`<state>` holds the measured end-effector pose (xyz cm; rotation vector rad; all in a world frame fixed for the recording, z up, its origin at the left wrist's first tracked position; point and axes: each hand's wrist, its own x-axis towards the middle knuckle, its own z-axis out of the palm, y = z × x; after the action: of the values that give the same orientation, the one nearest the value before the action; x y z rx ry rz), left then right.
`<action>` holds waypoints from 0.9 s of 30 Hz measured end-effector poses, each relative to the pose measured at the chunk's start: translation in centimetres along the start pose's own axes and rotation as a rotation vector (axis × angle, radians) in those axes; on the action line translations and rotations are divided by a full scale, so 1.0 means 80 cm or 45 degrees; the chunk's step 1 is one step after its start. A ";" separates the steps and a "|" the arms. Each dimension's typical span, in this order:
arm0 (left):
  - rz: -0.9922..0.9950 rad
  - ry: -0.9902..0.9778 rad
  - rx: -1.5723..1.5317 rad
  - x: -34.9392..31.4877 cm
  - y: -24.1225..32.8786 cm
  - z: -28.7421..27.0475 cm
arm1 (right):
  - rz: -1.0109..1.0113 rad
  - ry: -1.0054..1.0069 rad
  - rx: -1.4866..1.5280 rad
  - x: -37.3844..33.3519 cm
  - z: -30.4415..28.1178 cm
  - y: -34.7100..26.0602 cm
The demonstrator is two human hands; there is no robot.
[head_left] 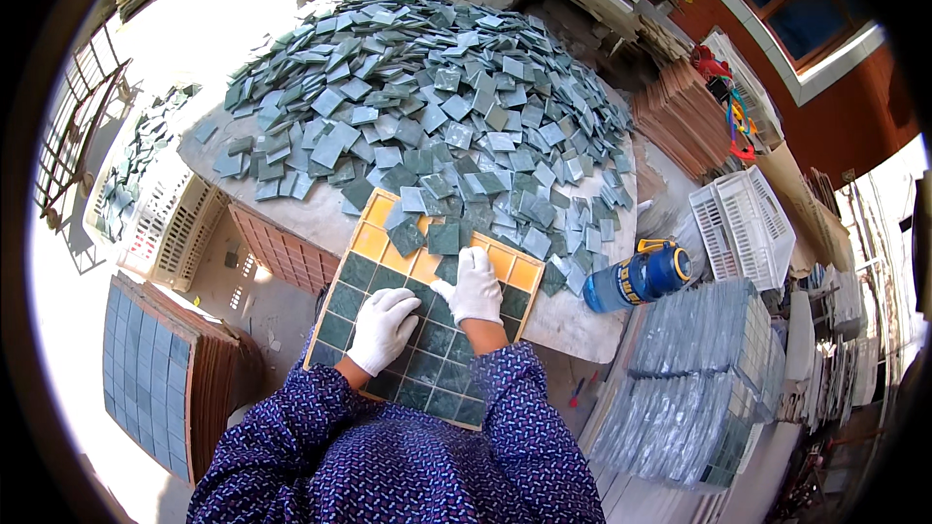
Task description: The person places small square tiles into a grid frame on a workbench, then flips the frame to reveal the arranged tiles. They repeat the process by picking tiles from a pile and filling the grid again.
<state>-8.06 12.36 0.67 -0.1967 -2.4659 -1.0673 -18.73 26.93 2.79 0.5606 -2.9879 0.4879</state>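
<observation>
Tray (525, 275), yellow-celled, sits at the near edge of the surface (585, 334), between wearer's torso and the tile pile (442, 97). Outline near square, no clear long axis; turned clockwise, far edge sloping down to the right. Green tiles (433, 338) fill the nearer rows; yellow shows along the far side.

Right hand (474, 289), gloved, is the nearer to the bare cells — fingertips on a dark tile, loose tile (444, 238) just beyond. Pinched or only pressed: cannot tell. Left hand (384, 328) — palm down, fingers bent over laid tiles, nearer the torso; grip underneath hidden, cannot tell.
</observation>
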 end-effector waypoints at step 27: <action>0.328 -0.348 0.179 0.100 0.028 0.079 | 0.107 -0.135 0.192 -0.013 -0.068 0.147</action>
<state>-16.70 18.11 1.96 -0.6341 -2.6495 -0.7992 -21.97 39.43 4.36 0.4869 -3.1042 0.7170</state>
